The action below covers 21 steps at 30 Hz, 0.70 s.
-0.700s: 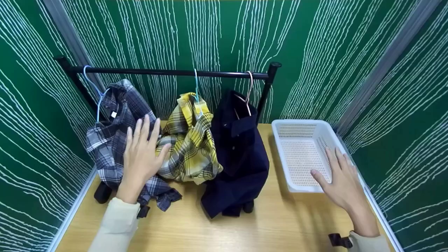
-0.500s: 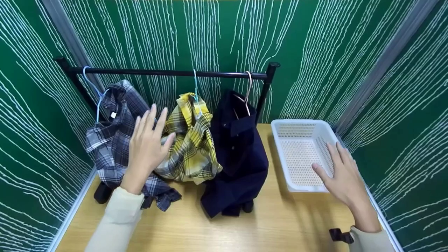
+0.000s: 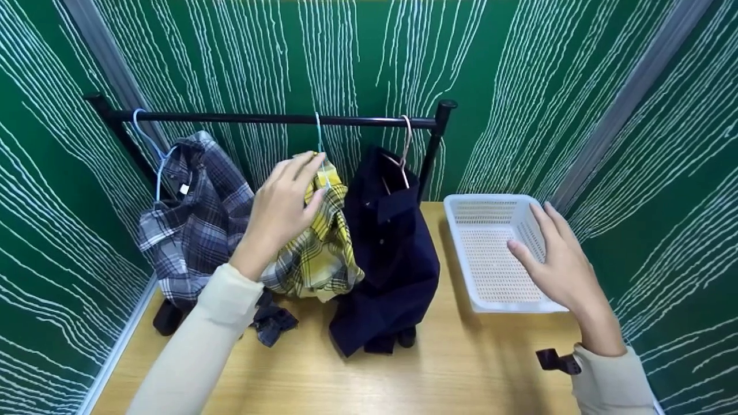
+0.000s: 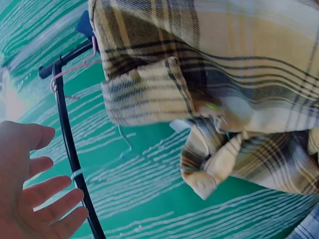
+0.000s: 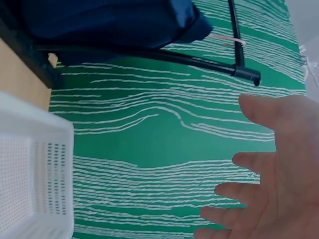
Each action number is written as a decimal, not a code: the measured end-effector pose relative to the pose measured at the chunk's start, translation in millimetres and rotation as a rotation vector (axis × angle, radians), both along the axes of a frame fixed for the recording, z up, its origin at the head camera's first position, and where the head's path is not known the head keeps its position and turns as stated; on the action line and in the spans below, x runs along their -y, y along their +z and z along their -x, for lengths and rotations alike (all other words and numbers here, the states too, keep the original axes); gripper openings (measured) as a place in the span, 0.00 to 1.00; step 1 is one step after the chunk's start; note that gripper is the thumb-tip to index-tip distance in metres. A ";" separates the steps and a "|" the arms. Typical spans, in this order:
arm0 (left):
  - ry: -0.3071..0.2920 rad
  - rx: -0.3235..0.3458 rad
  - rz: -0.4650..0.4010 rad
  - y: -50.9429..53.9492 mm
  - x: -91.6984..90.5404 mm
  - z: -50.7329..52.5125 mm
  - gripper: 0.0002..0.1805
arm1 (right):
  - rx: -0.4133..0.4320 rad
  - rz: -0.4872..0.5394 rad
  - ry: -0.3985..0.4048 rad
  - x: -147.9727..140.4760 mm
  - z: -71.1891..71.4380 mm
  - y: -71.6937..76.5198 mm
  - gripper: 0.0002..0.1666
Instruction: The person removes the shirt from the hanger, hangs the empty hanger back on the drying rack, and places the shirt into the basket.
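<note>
In the head view my left hand (image 3: 282,202) is raised before the yellow plaid shirt (image 3: 331,253), its fingers extended near the collar and the light blue hanger (image 3: 319,132). The left wrist view shows that hand (image 4: 35,184) apart from the cloth, holding nothing. My right hand (image 3: 562,265) hovers over the right side of the white basket (image 3: 461,253), fingers spread and nothing in them. To the left hangs a grey-blue plaid shirt (image 3: 196,230) on a blue hanger (image 3: 149,138). A navy shirt (image 3: 392,259) hangs on a pink hanger (image 3: 407,144) right of the yellow one.
A black rack (image 3: 230,118) carries the three hangers and stands on a wooden tabletop (image 3: 369,380). Green walls (image 3: 490,57) with white wavy lines rise at the back and both sides. The perforated basket stands right of the rack.
My left hand has moved right and up, from in front of the grey-blue plaid shirt to the yellow shirt's collar. My right hand has risen slightly over the basket. The shirts hang as before.
</note>
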<state>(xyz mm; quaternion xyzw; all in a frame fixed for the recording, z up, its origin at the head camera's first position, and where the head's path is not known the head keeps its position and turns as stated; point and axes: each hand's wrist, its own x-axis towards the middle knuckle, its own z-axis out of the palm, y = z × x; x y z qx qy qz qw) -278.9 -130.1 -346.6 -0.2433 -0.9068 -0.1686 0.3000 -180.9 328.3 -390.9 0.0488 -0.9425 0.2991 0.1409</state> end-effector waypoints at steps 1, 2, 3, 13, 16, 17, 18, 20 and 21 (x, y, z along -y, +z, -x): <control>-0.008 0.003 0.004 1.3 -3.9 2.1 0.31 | -0.002 0.006 0.007 1.1 1.2 2.4 0.50; -0.016 0.008 0.007 2.6 -7.9 3.8 0.31 | -0.004 0.011 0.013 2.2 2.2 4.6 0.50; -0.024 0.016 0.007 4.0 -12.0 5.6 0.31 | -0.008 0.014 0.020 3.1 3.5 6.2 0.50; -0.114 0.111 0.004 17.3 -45.6 29.0 0.29 | -0.033 0.039 0.060 11.4 9.9 19.8 0.48; -0.139 0.180 -0.015 20.2 -53.8 38.1 0.29 | -0.044 0.057 0.079 14.0 10.7 22.0 0.48; -0.151 0.206 -0.026 20.9 -56.7 41.3 0.29 | -0.047 0.061 0.083 14.8 11.0 22.2 0.47; -0.161 0.232 -0.036 21.6 -59.7 44.3 0.29 | -0.048 0.064 0.087 15.5 11.1 22.5 0.47; -0.177 0.286 -0.056 22.6 -65.4 50.8 0.29 | -0.046 0.070 0.093 17.4 11.3 23.0 0.47; -0.179 0.312 -0.066 22.9 -68.1 54.3 0.29 | -0.046 0.074 0.098 18.5 11.5 23.2 0.47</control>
